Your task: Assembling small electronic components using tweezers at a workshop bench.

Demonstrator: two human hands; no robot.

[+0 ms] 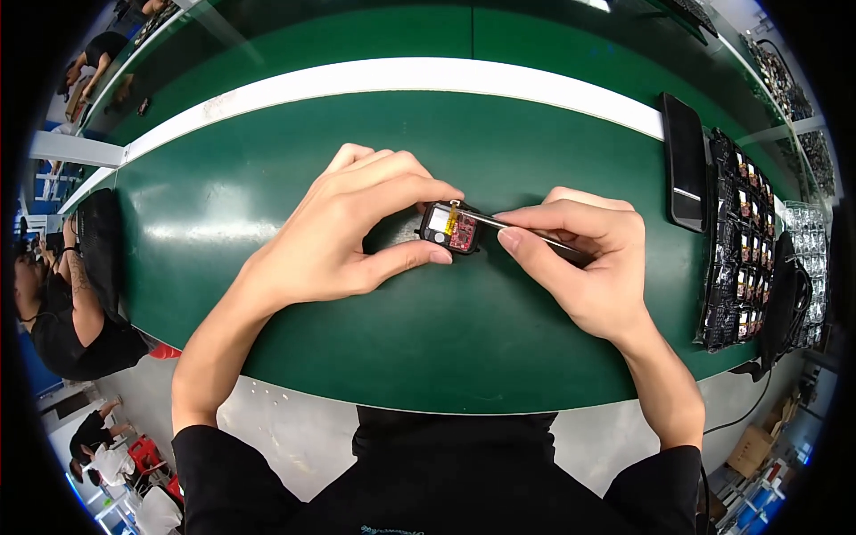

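Between the thumb and fingers of my left hand point(357, 223) is a small black device casing point(440, 243), its inside facing up. A red circuit board point(463, 234), a strip of yellow tape point(451, 219) and a silvery-white part show within it. My right hand point(584, 250) pinches a thin metal tool, seemingly tweezers point(486, 219), whose tip reaches the casing's upper part near the tape. Whether the tip grips anything is too small to tell. Both hands are over the middle of the green table point(383, 348).
At the right stands a black tray point(742, 241) holding rows of small device parts, with a black phone-like slab point(684, 165) beside it. Farther right are a clear tray point(807, 267) and black cables. A white bar point(428, 75) crosses the table's far side. Other people sit at the left.
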